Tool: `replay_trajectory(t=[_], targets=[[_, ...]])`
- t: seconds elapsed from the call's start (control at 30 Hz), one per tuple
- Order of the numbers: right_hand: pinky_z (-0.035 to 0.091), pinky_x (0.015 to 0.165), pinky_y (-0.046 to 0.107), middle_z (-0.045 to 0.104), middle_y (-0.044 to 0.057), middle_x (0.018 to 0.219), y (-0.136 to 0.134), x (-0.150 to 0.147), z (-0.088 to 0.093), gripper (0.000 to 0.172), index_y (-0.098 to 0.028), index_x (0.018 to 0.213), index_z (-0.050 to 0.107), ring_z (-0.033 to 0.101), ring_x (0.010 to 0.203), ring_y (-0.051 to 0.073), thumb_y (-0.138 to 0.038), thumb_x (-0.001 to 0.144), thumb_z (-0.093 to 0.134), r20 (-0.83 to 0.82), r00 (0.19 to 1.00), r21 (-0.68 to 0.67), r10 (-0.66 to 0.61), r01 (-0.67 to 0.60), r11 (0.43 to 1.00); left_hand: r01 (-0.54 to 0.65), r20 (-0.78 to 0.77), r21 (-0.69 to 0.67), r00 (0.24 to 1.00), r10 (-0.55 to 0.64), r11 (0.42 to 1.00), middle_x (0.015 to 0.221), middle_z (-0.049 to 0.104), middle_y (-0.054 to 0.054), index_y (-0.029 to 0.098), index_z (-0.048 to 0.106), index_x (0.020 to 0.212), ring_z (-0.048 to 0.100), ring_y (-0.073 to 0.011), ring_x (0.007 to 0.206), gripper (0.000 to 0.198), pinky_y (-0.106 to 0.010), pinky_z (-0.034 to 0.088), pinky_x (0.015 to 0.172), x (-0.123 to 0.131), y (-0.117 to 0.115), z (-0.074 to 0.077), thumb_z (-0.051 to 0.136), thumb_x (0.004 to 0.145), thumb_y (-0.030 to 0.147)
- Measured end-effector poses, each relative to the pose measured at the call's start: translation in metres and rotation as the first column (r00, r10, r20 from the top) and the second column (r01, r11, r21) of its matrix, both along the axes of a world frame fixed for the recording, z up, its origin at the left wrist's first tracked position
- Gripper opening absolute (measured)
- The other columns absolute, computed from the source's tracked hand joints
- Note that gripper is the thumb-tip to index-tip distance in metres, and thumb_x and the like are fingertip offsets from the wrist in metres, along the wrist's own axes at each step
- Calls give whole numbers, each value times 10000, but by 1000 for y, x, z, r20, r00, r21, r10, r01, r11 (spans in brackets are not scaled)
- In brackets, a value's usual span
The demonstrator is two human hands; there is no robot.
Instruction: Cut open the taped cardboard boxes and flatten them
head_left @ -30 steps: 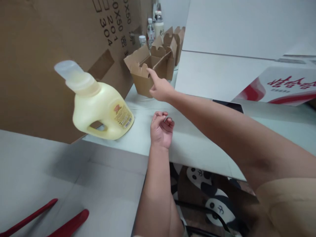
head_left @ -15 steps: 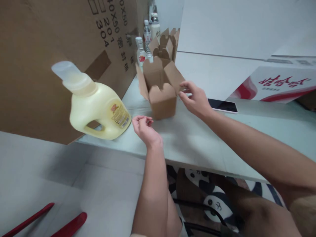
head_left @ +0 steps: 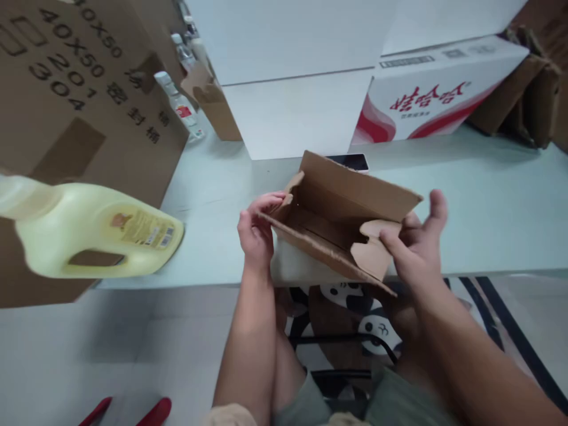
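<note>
A small brown cardboard box with its top flaps open is tilted between my hands, over the table's front edge. My left hand grips its left end, fingers at the short notched flap and thumb apart. At the right end, my right hand has its thumb pressed on the scalloped end flap, with its index finger raised. The other fingers of that hand are partly hidden behind the box. Both long side flaps stand outward. Behind the box lies a phone, partly covered by it.
A yellow detergent jug stands on the left of the pale table, beside a large printed carton. White cartons line the back. Another brown box and bottles stand back left; folded cardboard lies back right.
My hands have taken hold of a box and brought it toward the table's front edge; before, the left was off the box and the right by its flap. The view has swung right.
</note>
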State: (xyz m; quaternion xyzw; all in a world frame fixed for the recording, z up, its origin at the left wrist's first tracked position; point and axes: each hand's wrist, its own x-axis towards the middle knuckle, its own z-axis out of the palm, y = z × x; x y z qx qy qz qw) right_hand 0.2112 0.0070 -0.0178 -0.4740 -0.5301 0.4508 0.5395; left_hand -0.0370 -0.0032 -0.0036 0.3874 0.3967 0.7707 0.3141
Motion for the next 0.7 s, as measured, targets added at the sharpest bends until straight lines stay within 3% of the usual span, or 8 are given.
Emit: replay_trajectory(t=[0.07,0.17,0.23,0.33,0.4,0.53,0.63,0.7], targets=[[541,958,492,666,63,1222,4,0,-6,744,-428,1423,365,667,1105,296,-483,781,736,-62,998,-46,30,-33,998,-6,-66,-3,998,6,1000,885,725,-98,200,753,792,660,-292,1093,565,-424,486,1059,8,4,-3,592,814,741],[473,1070,474,662,75,1233,9,-3,-13,383,-326,1176,559,619,1204,280,-505,850,648,-32,997,28,64,-63,998,-94,-115,-90,990,83,991,893,709,-78,190,744,882,667,-254,1066,435,-352,507,1013,12,9,-8,781,744,600],[444,1101,467,652,81,1242,10,-4,-16,293,-291,1045,591,590,1246,281,-522,866,596,-26,994,91,110,-107,990,-143,-158,-124,980,123,982,963,704,-61,202,735,969,670,-225,1052,365,-318,503,1000,13,11,-10,819,755,486],[457,1079,465,632,87,1246,9,-4,-20,313,-268,961,598,580,1250,294,-558,860,539,-74,983,161,167,-153,975,-192,-274,-101,949,158,976,1189,676,-52,246,731,1091,619,-227,1208,338,-340,440,1109,13,10,-9,818,781,350],[462,1072,462,630,89,1243,8,-2,-21,335,-261,923,594,580,1250,296,-582,869,511,-62,981,157,182,-170,973,-203,-378,-121,915,144,972,1281,642,-60,241,764,1019,550,-254,1324,247,-373,386,1177,11,10,-7,805,786,310],[489,1037,452,645,85,1259,15,6,-25,425,-285,1119,561,619,1204,274,-625,886,461,-70,991,98,112,-105,990,-270,-552,-206,826,116,941,1329,622,-63,227,794,880,487,-283,1398,120,-421,370,1204,-5,14,-9,724,810,294],[467,1072,494,683,82,1223,23,12,-29,410,-272,1146,575,626,1201,274,-581,881,525,-15,1000,-18,13,-13,1000,-347,-441,-239,871,217,907,1318,656,-55,226,788,918,529,-261,1361,200,-403,413,1170,-26,20,-16,643,808,308],[429,1117,548,695,95,1248,24,13,-31,425,-250,1120,626,610,1244,295,-596,892,534,63,984,-124,164,-156,980,-362,-234,-283,924,302,888,1265,693,-68,207,771,922,588,-247,1288,242,-360,470,1102,-35,22,-20,625,782,338]])
